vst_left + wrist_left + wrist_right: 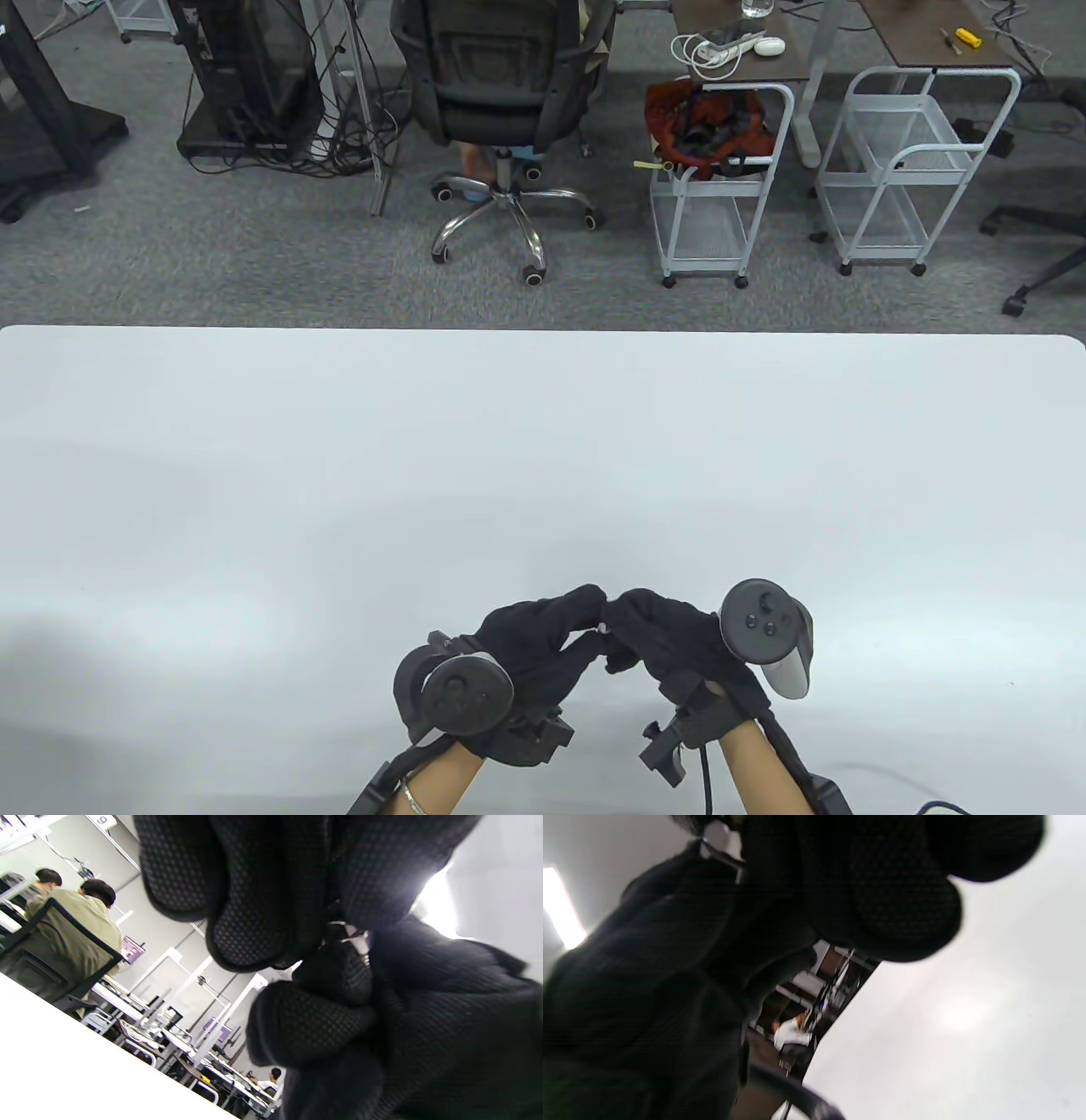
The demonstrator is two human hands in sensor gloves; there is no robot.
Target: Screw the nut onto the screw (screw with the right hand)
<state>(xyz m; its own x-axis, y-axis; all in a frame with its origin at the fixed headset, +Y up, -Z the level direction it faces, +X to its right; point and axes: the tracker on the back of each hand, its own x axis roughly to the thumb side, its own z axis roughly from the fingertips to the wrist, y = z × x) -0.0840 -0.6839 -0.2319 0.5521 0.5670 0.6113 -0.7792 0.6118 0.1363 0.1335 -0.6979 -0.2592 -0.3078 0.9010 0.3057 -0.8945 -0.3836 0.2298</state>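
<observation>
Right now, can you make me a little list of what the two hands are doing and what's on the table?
left hand: fingertips meet the right hand's
right hand: fingertips pinched toward the left hand
small metal part: a glint between the fingers; screw or nut, cannot tell which
where: low over the white table, near its front edge
trackers: one on the back of each hand
behind the table: office chair, two white carts

A lone "9" on a white tag [103, 820], top of the left wrist view.
</observation>
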